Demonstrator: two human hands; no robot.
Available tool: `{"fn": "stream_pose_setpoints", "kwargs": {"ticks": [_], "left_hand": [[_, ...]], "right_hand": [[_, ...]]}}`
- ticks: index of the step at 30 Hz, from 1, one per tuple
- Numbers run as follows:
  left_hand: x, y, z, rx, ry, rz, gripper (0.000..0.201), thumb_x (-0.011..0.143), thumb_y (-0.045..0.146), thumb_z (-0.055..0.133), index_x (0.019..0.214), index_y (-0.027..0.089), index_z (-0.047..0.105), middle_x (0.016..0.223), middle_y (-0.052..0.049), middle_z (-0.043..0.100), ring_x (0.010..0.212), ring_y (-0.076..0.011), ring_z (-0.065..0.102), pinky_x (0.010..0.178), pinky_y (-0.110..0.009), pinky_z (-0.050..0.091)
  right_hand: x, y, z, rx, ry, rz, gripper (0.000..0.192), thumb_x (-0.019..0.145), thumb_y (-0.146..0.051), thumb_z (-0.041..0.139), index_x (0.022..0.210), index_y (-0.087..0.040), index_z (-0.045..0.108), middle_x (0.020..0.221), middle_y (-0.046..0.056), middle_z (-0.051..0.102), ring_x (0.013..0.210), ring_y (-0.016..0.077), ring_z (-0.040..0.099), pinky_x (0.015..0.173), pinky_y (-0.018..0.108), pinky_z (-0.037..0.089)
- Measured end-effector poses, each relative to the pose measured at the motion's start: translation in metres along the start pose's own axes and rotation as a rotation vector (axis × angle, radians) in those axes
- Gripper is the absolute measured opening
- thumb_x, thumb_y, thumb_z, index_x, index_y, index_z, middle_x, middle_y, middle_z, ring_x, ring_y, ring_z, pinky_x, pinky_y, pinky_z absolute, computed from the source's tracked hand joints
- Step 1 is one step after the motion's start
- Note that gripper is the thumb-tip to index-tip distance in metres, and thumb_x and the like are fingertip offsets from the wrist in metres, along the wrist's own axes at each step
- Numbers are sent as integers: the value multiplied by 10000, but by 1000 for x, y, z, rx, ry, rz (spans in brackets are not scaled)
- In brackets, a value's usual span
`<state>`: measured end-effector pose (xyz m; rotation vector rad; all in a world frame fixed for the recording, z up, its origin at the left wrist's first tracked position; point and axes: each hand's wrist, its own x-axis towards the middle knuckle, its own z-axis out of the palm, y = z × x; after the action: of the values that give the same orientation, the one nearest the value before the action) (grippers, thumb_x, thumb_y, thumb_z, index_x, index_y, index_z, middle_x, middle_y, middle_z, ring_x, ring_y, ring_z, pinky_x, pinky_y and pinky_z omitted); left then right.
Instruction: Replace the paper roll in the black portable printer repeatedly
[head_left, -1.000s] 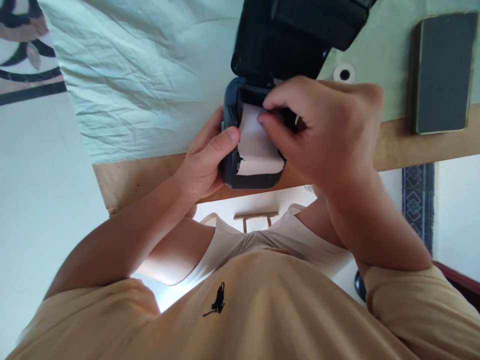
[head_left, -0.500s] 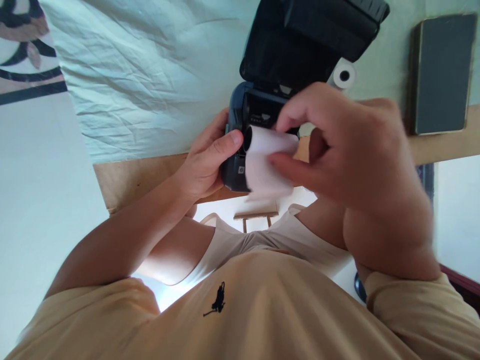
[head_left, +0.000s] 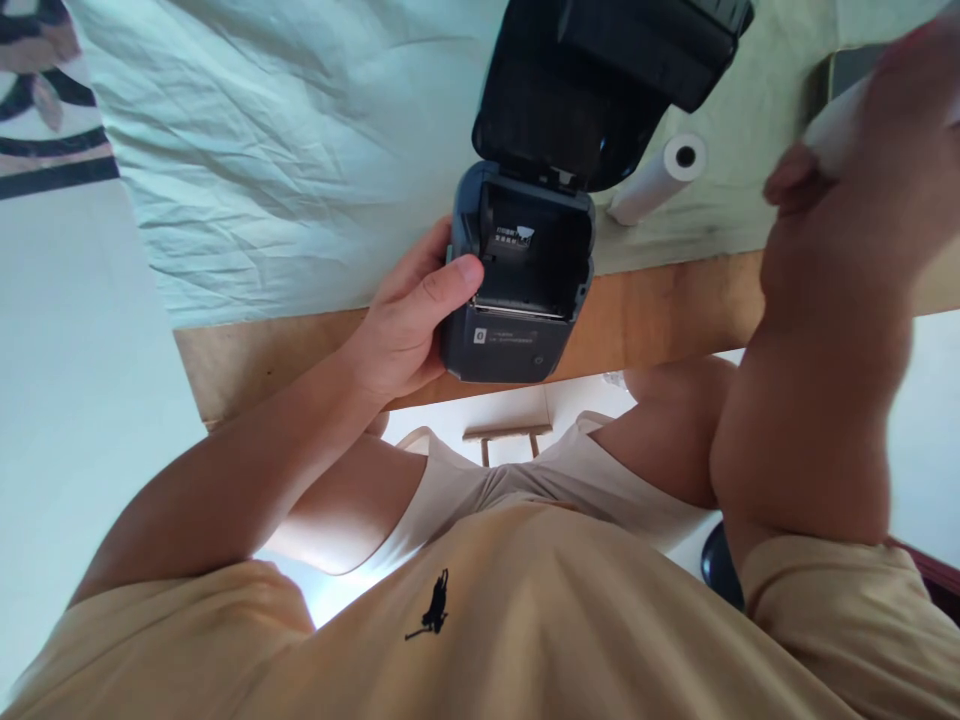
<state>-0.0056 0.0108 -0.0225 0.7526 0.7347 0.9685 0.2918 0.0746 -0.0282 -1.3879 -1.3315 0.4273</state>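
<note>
My left hand (head_left: 416, 310) grips the left side of a dark portable label printer (head_left: 510, 345), its thumb resting on the edge. The printer's black lid (head_left: 559, 110) is swung up and back, and the paper bay is bare inside. Off at the upper right, my right hand (head_left: 892, 160) is closed around a white paper roll (head_left: 836, 125); motion smears the fingers and they partly cover it. Another white paper roll (head_left: 652, 180) with a dark core lies on the cloth just right of the printer.
A pale green cloth (head_left: 300, 150) covers the table, whose wooden edge (head_left: 660, 300) runs along the front. Behind my right hand, a dark flat device (head_left: 851, 65) is mostly hidden. Below the edge are my legs and a small wooden stool (head_left: 506, 432).
My right hand has lifted the paper roll out of the printer's bay and carried it to the upper right. The left hand still holds the printer in nearly the same place.
</note>
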Motion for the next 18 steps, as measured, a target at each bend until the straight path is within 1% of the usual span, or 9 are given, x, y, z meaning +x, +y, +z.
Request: {"fn": "stream_pose_setpoints", "kwargs": {"ticks": [2,4,6,8,10,12,14,16,18], "left_hand": [[0,1,0,-21,-21,1,326,965,473,648,1123,191,690,984,-49,744,901,-230,774,669,-293,600],[0,0,-1,-39,-43,-2,304,972,453,634,1122,195,694,993,-49,745,927,-232,774,647,-273,587],[1,-3,-4,-48,-50,-8,304,973,448,626,1131,197,692,1004,-51,747,956,-237,771,644,-268,583],[1,-5,-6,-55,-51,2,369,957,491,633,1172,195,682,1025,-58,756,910,-229,767,645,-280,582],[2,-7,-6,-59,-56,8,514,913,599,659,1225,190,663,1061,-76,767,893,-239,761,677,-313,592],[4,-5,-2,-53,-44,-30,656,866,699,670,1281,193,634,1083,-90,775,979,-273,757,763,-351,608],[6,-1,8,-44,-16,-99,698,869,733,649,1319,201,609,1072,-90,780,1097,-297,737,874,-385,610],[9,4,19,-49,-10,-135,704,881,737,632,1337,202,600,1050,-88,781,1134,-304,729,921,-404,607],[11,8,27,-54,-12,-146,707,884,739,626,1344,202,600,1044,-89,781,1129,-305,732,927,-410,608]], "right_hand": [[-2,-1,9,-49,52,-94,270,724,-375,600,734,-272,351,657,-50,318,480,84,302,456,289,229],[-6,-8,11,-199,10,-119,319,666,-337,648,649,-273,337,611,-52,307,500,91,317,535,309,224],[-7,-15,10,-360,-30,-95,358,658,-366,655,608,-263,316,607,-34,326,565,104,319,622,323,218],[-6,-19,7,-452,-26,-100,358,656,-419,641,625,-258,323,618,-17,364,610,123,333,671,332,209],[-4,-20,5,-509,-20,-98,345,668,-467,626,676,-258,352,660,2,421,641,145,372,706,343,220],[-2,-18,4,-558,-20,-86,365,674,-505,621,710,-259,354,706,22,458,689,170,416,740,359,247],[-1,-15,3,-580,-41,-71,386,666,-524,634,729,-258,360,759,47,498,755,201,473,772,378,286],[-2,-12,2,-579,-80,-64,374,643,-486,676,752,-252,405,802,63,542,796,221,513,788,385,324],[-3,-10,2,-583,-126,-75,319,626,-373,722,825,-235,515,846,62,593,775,199,513,770,367,357]]}}
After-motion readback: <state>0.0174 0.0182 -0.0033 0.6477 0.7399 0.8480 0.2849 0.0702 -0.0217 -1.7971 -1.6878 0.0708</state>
